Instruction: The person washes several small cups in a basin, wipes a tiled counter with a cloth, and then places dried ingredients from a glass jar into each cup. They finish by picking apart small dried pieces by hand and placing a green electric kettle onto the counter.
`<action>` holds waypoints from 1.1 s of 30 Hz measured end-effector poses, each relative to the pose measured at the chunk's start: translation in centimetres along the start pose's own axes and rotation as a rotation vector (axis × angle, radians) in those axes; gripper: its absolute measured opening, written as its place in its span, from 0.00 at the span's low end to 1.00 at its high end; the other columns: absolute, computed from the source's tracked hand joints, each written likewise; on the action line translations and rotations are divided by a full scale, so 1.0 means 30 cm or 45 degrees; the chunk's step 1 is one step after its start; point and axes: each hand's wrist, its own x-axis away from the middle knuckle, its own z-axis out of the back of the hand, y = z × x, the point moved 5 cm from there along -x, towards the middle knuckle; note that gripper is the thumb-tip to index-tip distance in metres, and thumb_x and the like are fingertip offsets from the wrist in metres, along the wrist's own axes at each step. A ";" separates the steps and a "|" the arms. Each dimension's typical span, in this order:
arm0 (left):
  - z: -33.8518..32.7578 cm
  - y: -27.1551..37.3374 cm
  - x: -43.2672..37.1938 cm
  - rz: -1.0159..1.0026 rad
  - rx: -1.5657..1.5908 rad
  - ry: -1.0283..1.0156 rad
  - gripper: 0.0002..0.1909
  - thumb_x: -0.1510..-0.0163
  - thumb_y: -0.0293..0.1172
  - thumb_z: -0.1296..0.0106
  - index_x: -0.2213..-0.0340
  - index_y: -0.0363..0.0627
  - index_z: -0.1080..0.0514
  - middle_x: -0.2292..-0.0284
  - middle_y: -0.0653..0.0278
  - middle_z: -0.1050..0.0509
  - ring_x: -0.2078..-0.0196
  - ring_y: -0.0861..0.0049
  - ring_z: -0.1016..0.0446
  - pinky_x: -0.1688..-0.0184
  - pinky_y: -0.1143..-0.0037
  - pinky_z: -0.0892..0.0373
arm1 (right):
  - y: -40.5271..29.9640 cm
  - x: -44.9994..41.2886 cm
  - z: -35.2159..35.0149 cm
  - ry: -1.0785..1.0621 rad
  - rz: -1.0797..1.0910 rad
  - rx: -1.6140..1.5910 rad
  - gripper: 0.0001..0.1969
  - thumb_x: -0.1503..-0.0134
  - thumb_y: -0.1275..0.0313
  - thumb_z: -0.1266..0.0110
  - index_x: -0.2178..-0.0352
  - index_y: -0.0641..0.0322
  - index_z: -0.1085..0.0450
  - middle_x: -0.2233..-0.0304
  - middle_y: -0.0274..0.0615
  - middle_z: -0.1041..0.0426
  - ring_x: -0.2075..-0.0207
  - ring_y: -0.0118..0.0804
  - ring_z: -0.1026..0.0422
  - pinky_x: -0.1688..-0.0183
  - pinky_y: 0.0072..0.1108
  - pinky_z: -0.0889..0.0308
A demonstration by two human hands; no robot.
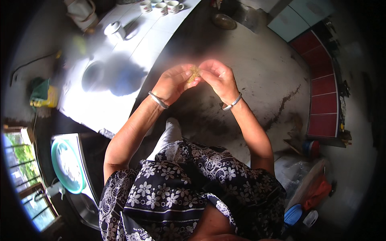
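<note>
Between my two hands is a small yellowish, rough-textured piece (pixel 194 75), too small and hazy to name more exactly. My left hand (pixel 175 79) grips it from the left, thumb on top and fingers beneath. From the right, my right hand (pixel 219 79) pinches its edge between thumb and fingertips. Each wrist wears a silver bangle. Both hands are raised in front of me, beyond the edge of a white tiled counter (pixel 144 40).
On the counter, a hazy dark blue thing (pixel 125 73), a white lidded cup (pixel 115 30) and several mugs (pixel 161 9) stand to the left. A green basin (pixel 54 162) rests by a sink (pixel 86 208). Red-fronted cabinets (pixel 323 93) line the right side; a metal basin (pixel 224 22) lies on the floor ahead.
</note>
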 end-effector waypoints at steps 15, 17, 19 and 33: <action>0.085 -0.126 0.028 0.090 0.118 0.092 0.12 0.49 0.25 0.58 0.61 0.37 0.37 0.65 0.60 0.31 0.66 0.76 0.29 0.61 0.81 0.32 | 0.155 0.032 0.026 -0.056 -0.205 -0.187 0.02 0.53 0.79 0.53 0.74 0.65 0.36 0.79 0.32 0.34 0.79 0.20 0.36 0.75 0.11 0.39; 0.099 -0.104 0.024 0.044 0.157 0.085 0.12 0.49 0.25 0.58 0.61 0.36 0.36 0.65 0.60 0.31 0.67 0.76 0.30 0.61 0.80 0.32 | 0.135 -0.003 0.049 0.043 -0.233 -0.212 0.03 0.54 0.78 0.52 0.75 0.65 0.36 0.81 0.31 0.34 0.81 0.19 0.37 0.77 0.11 0.41; 0.119 -0.108 0.044 0.063 0.111 0.130 0.11 0.49 0.25 0.58 0.62 0.36 0.36 0.65 0.60 0.31 0.66 0.76 0.30 0.60 0.80 0.33 | 0.147 -0.023 0.073 0.110 -0.165 -0.138 0.03 0.54 0.78 0.52 0.75 0.64 0.36 0.81 0.31 0.34 0.82 0.19 0.37 0.78 0.11 0.41; 0.133 -0.165 0.020 0.134 0.003 0.122 0.11 0.48 0.24 0.60 0.62 0.36 0.36 0.65 0.57 0.32 0.67 0.77 0.31 0.63 0.81 0.34 | 0.384 0.028 0.232 0.215 0.011 0.861 0.08 0.57 0.77 0.48 0.71 0.63 0.30 0.73 0.43 0.30 0.75 0.32 0.29 0.72 0.18 0.35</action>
